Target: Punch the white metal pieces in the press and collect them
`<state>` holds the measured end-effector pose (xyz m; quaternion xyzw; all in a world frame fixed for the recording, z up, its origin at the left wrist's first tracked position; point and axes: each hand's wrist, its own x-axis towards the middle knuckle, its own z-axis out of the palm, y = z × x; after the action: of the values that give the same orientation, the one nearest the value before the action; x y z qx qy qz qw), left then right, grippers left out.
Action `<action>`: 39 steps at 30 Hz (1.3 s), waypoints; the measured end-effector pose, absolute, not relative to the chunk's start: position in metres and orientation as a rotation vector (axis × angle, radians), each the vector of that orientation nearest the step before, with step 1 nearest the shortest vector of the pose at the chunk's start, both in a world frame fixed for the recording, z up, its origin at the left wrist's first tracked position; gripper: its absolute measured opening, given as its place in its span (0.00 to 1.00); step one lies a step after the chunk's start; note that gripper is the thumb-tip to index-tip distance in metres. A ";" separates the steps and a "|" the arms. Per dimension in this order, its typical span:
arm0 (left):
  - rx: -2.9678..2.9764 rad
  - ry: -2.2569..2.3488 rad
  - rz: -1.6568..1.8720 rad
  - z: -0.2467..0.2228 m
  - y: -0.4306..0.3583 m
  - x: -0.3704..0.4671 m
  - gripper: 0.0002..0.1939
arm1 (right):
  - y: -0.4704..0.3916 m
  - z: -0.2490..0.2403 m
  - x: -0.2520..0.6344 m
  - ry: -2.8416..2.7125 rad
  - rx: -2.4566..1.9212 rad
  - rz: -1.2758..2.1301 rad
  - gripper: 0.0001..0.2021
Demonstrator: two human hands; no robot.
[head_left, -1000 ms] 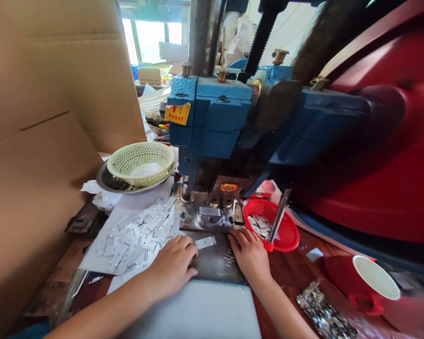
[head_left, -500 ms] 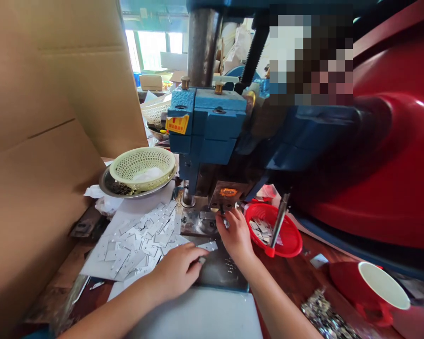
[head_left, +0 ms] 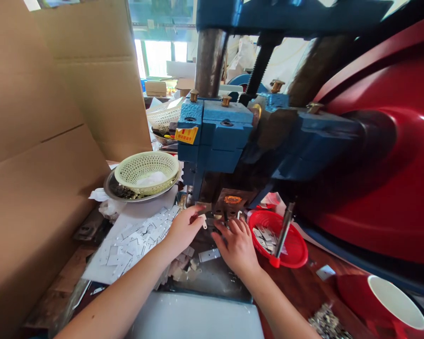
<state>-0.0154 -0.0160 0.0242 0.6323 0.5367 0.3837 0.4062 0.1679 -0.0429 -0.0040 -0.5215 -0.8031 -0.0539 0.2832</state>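
Observation:
My left hand pinches a small flat metal plate between thumb and fingertips, just left of the press die. My right hand is by the front of the die, fingers apart; nothing shows in its grasp, though its fingertips are partly hidden. Below and between the hands, a flat metal strip with holes lies on the dark press bed. Small metal pieces lie on the bed beside my left forearm. A spread pile of similar plates lies to the left.
The blue press head stands over the die, with a large red wheel at right. A red basket holds plates beside a metal lever. A pale green basket rests in a metal bowl; a red mug lies on its side.
My left hand has moved up and forward to the die, a small plate now showing at its fingertips. My right hand has drawn slightly back and spread. The camera view has tilted up.

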 end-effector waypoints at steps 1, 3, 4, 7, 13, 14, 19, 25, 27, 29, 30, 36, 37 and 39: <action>1.619 1.365 0.954 0.025 -0.014 -0.012 0.12 | -0.043 -0.006 0.169 -2.118 -1.388 -0.103 0.13; 1.637 1.401 0.934 0.025 -0.010 -0.006 0.09 | -0.042 -0.009 0.171 -2.038 -1.376 -0.036 0.13; 1.635 1.423 0.926 0.025 -0.009 -0.003 0.08 | -0.041 -0.010 0.172 -2.002 -1.372 -0.016 0.13; 1.661 1.483 0.905 0.024 -0.007 0.002 0.07 | -0.041 -0.012 0.174 -1.959 -1.358 -0.009 0.12; 1.820 1.600 0.871 0.021 -0.007 0.003 0.07 | -0.041 -0.012 0.174 -2.000 -1.355 -0.027 0.12; 1.846 1.620 0.872 0.021 -0.006 0.003 0.07 | -0.041 -0.012 0.174 -2.012 -1.367 -0.034 0.12; 1.862 1.659 0.886 0.014 -0.004 0.003 0.05 | -0.041 -0.009 0.172 -2.085 -1.433 -0.157 0.12; 1.868 1.649 0.871 0.009 -0.005 0.001 0.05 | -0.043 -0.002 0.171 -2.180 -1.443 -0.243 0.12; 1.875 1.642 0.870 0.010 -0.005 0.001 0.04 | -0.044 0.000 0.171 -2.207 -1.446 -0.259 0.13; 1.883 1.629 0.866 0.010 -0.004 0.002 0.04 | -0.043 0.004 0.170 -2.222 -1.454 -0.257 0.13; 1.884 1.623 0.864 0.009 -0.003 0.003 0.04 | -0.042 0.005 0.169 -2.225 -1.454 -0.247 0.13; 1.851 1.620 0.914 0.009 -0.002 0.000 0.05 | -0.044 0.004 0.184 -1.984 -1.399 0.103 0.14; 1.835 1.621 0.944 0.010 -0.002 -0.003 0.05 | -0.049 0.000 0.192 -1.828 -1.417 0.216 0.15; 1.806 1.627 0.999 0.011 -0.005 -0.013 0.05 | -0.065 -0.011 0.208 -1.436 -1.472 0.481 0.18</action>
<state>-0.0131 -0.0046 0.0112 0.6646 0.5988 0.3677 0.2540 0.2084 -0.0646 -0.0105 -0.6065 -0.5919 0.1983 0.4924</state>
